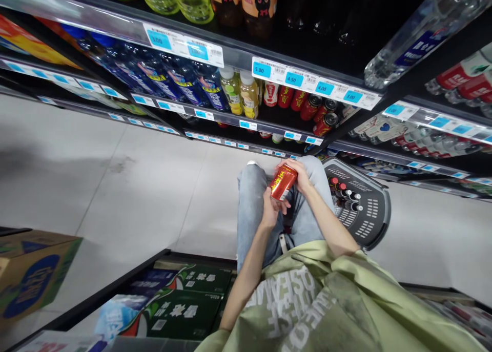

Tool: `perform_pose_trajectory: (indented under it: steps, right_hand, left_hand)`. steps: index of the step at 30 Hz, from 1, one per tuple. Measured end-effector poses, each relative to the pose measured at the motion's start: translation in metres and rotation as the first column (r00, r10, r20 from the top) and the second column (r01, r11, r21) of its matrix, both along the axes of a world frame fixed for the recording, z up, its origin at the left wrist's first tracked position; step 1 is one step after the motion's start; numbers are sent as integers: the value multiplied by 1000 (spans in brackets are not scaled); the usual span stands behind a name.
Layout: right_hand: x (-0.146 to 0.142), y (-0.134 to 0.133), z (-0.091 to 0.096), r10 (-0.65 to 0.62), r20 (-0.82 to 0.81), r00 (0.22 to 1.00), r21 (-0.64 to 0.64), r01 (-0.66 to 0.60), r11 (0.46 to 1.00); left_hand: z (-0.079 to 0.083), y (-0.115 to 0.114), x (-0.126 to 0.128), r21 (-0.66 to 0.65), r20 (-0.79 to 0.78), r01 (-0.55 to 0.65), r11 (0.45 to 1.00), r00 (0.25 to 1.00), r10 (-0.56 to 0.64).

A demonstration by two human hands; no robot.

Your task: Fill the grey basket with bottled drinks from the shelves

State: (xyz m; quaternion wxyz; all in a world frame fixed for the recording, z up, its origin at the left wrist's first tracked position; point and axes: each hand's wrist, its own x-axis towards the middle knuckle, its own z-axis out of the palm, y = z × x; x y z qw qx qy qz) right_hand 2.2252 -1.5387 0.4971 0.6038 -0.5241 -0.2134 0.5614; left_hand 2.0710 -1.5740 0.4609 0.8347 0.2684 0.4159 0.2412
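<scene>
Between fingers (pixel 292 163), a glossy cylindrical can (pixel 284 182)

A single camera, worn on the person's head, gives the whole view, looking forward and steeply down. The shirt (pixel 307 301) is nearest the lens and spreads along the bottom edge; the jeans (pixel 251 213) lie beyond it, foreshortened from above. The hands (pixel 302 175) sit just right of centre, seen from overhead at middling range. Ahead, the shelves (pixel 238 55) cross the top on a slant, dropping toward the right, with the upper ledge closer and the lower ones receding toward the floor (pixel 154 188). The wide framing also takes in the basket (pixel 371 226) at right.
</scene>
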Motion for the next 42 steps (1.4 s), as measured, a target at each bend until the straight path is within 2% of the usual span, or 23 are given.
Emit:
perform_pose_trajectory:
  steps: [3, 6, 10, 13, 18, 23, 26, 29, 32, 34, 36, 39, 42]
  right_hand:
    - [0, 0, 2, 5, -8, 1000, 0, -5, 1000]
    - [1, 0, 0, -24, -10, 1000, -11, 24, 1000]
    - [2, -1, -4, -54, 42, 998, -23, 55, 998]
    - [2, -2, -6, -25, 73, 997, -14, 26, 1000]
    - [2, -4, -8, -4, 34, 999, 34, 2, 999]
    - [1, -2, -8, -18, 30, 999, 1, 18, 1000]
    - [1, -2, -7, -22, 56, 998, -24, 23, 999]
    - [2, -2, -6, -24, 54, 998, -20, 25, 1000]
    - [4, -3, -7, -26, 33, 999, 2, 26, 1000]
    - [5, -4, -7, -25, 32, 999, -2, 25, 1000]
    - [6, -4, -7, -16, 16, 1000, -2, 16, 1000]
    - [7, -5, -5, -14, -54, 998, 39, 17, 999]
    - [7, -5, -4, -53, -105, 993, 82, 62, 995]
  left_hand:
    - [-4, 0, -1, -30, 11, 106, 994, 994, -106]
    - [-6, -1, 0, -4, 25, 131, 991, 991, -131]
    - [-7, -2, 4, 56, 2, -10, 998, 1000, 10]
    - [-6, -5, 5, 199, -86, -99, 975, 989, 118]
    - [-3, -9, 6, 455, -165, -133, 880, 959, 230]
    - [7, -7, 7, 558, -221, -106, 823, 937, 270]
    - [9, -6, 3, 558, -267, -76, 827, 926, 265]
    - [5, -6, -1, 481, -285, -41, 876, 937, 200]
    - [1, -7, -3, 346, -192, 10, 938, 980, 60]
    - [0, -6, -4, 292, -111, 45, 955, 994, -13]
    - [1, -6, -4, 283, -86, 85, 955, 994, -63]
    - [1, -7, -3, 305, -135, 138, 942, 986, -101]
    - [0, -8, -2, 355, -179, 97, 930, 983, -35]
